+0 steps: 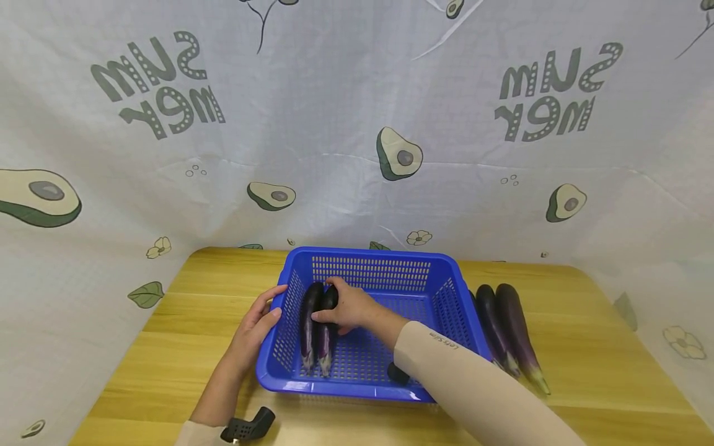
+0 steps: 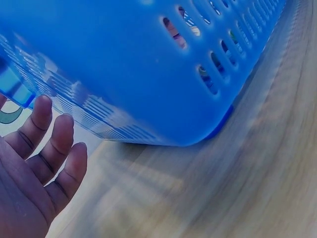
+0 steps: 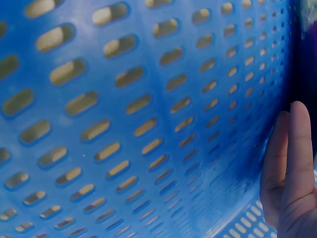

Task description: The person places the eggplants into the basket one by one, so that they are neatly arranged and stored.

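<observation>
Eggplant (image 1: 328,322): inside the blue basket (image 1: 370,272), under your right hand (image 1: 348,308), whose fingers curl round its dark top. Second eggplant (image 1: 308,322): touching it, on the side toward your left hand (image 1: 258,328). Left fingers (image 2: 59,144): straight, apart, against the basket's outer wall. Three more eggplants (image 1: 510,328): on the tabletop (image 1: 184,322), beyond the basket's far side.

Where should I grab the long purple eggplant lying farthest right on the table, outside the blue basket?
Probably around its thick dark middle, coming down from above. The long purple eggplant lies flat on the wooden table, its right side open, with another eggplant close on its left. Its near end narrows to a thin stem, a poor grip.
</observation>
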Demonstrator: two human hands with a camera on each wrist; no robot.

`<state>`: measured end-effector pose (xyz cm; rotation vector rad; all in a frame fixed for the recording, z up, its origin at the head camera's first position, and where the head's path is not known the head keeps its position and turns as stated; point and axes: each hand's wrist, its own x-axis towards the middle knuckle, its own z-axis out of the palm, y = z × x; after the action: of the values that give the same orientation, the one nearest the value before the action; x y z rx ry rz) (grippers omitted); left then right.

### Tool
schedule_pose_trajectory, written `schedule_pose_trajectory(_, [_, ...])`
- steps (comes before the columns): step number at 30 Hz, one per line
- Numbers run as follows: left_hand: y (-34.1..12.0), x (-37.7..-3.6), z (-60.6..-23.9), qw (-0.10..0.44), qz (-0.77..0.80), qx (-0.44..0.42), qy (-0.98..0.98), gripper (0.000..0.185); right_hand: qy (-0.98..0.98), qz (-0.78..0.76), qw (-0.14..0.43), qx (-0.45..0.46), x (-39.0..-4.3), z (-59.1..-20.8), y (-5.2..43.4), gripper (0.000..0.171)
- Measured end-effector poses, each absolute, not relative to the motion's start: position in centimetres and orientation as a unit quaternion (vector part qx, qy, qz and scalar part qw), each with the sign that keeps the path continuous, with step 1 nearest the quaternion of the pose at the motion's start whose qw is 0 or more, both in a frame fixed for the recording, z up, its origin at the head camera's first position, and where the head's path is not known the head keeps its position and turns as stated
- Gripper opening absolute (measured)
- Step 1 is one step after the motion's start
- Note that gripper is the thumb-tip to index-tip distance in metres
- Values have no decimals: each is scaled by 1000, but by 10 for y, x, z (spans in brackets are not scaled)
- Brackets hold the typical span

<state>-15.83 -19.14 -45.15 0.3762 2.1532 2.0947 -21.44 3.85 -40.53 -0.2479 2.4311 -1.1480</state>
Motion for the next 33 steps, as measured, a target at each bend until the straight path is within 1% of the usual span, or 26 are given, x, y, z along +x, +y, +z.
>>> schedule_pose_trajectory(7, [-191, -159, -453, 52, 694, 131, 706, 47, 877, -414, 232, -82, -220, -402, 46, 88])
schedule_pose_trajectory(14, [-192, -160, -453, 49, 695, 138, 704, 46, 881, -400, 240, -83, -227, -383, 59, 89])
schedule_pose_trajectory(20, [-192, -160, -453, 42, 691, 139, 708, 45, 888, -391, 226, -86, -228, -357, 80, 86])
schedule_pose_trajectory(27, [-192, -160, -453, 37, 689, 142, 710, 44, 882, -403, 220, -103, -223, -322, 117, 83])
schedule_pose_trajectory(33, [-192, -160, -453, 35, 685, 145, 713, 45, 897, -390, 178, -111, -214, -299, 157, 84])
